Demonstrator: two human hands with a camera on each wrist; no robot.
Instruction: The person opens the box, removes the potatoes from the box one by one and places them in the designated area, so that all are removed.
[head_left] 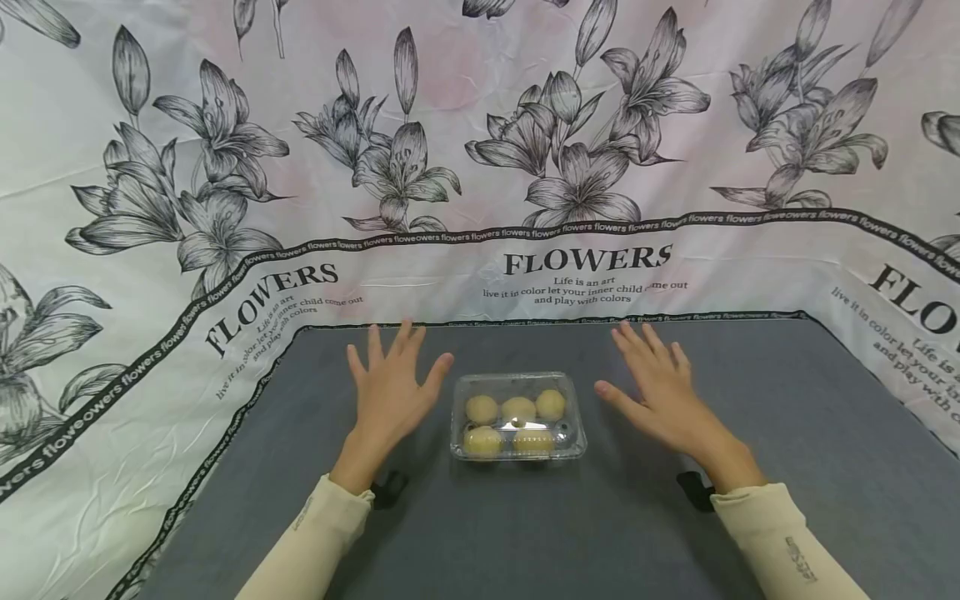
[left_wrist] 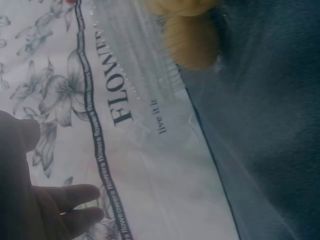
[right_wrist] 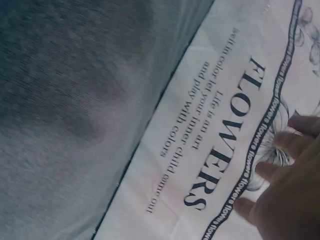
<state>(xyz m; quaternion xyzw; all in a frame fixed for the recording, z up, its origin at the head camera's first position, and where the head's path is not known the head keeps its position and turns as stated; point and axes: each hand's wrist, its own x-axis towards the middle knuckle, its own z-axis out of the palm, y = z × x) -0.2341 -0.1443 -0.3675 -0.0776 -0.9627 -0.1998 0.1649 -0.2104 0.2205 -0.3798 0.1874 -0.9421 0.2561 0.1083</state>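
Note:
A clear plastic clamshell box (head_left: pixel 458 421) rests on the grey tabletop between my two hands, its lid down. Inside it lie several round, pale yellow balls (head_left: pixel 518 411) in two rows; their exact kind cannot be told. To the box's left, my left hand (head_left: pixel 386 398) is spread with straight fingers, apart from it. On the other side my right hand (head_left: pixel 663 407) is likewise spread, thumb toward the box, touching nothing. The left wrist view catches part of the box (left_wrist: pixel 132 50) and a brownish-yellow ball (left_wrist: pixel 192 42). In the right wrist view, only my fingers (right_wrist: pixel 295 145) and hand back show.
A grey cloth-like tabletop (head_left: pixel 517 533) spreads around the box. Behind it and along both sides hangs a white curtain (head_left: pixel 450 283) with lily drawings and "FLOWERS" lettering. Dark wrist-worn pieces (head_left: pixel 696 491) sit under both cream sleeves (head_left: pixel 780 533).

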